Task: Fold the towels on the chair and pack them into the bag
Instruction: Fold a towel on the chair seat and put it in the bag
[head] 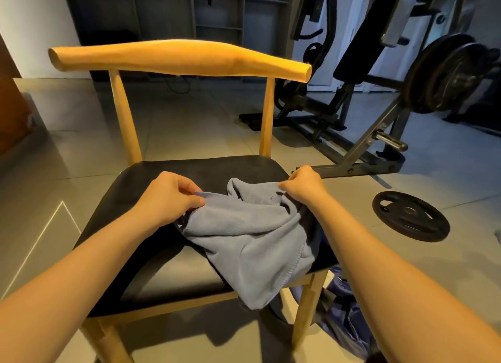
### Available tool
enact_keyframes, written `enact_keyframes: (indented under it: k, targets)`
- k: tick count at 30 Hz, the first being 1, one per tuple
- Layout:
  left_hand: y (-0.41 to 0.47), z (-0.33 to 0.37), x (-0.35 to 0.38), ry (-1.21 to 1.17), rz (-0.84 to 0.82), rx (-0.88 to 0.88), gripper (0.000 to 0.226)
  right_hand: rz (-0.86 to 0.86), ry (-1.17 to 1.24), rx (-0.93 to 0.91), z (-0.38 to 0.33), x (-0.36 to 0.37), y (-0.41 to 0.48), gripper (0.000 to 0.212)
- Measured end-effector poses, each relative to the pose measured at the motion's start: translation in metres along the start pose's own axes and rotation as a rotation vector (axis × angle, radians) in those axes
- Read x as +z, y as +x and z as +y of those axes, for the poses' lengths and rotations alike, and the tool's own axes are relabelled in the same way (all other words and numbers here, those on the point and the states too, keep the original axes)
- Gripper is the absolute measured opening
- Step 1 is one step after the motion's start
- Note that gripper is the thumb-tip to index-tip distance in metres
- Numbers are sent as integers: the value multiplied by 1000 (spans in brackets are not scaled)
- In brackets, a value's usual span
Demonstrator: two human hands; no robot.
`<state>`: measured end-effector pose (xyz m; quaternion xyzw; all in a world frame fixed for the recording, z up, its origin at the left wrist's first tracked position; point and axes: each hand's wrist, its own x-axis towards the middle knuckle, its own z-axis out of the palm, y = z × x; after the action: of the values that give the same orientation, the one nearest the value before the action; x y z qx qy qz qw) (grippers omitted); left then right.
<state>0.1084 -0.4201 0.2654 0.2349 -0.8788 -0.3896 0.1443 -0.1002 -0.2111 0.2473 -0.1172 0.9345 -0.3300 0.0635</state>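
We cannot see the fingertips of the right hand [305, 185]: they curl under its knuckles into the gray towel [252, 235]. The left hand [168, 197] shows only its back and bent fingers. A darker cloth [315, 232] peeks from beneath the towel near the right edge of the chair [151, 254]; what it is we cannot tell. Below the chair's front right corner, a blue bag [344, 322] is partly covered by the right forearm and a chair leg. Both forearms run off the bottom edge.

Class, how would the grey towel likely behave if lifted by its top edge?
Probably floppy: the towel lies bunched in soft folds and droops over the chair seat's front edge. Likely light: the left hand and right hand merely pinch its edge.
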Motion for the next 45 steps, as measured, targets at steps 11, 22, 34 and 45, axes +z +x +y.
enact_keyframes:
  k: [11,22,34,45]
  targets:
    - [-7,0,-14,-33,33,235,16,-116,241,-85,-19,-7,-6,14]
    - [-27,25,-30,-111,232,635,8,-357,119,-802,-98,-48,-87,14]
    - [-45,31,-44,-263,89,555,8,-529,154,-859,-104,-50,-106,9]
    - [-37,30,-51,-265,283,440,9,-188,217,-745,-97,-58,-101,33]
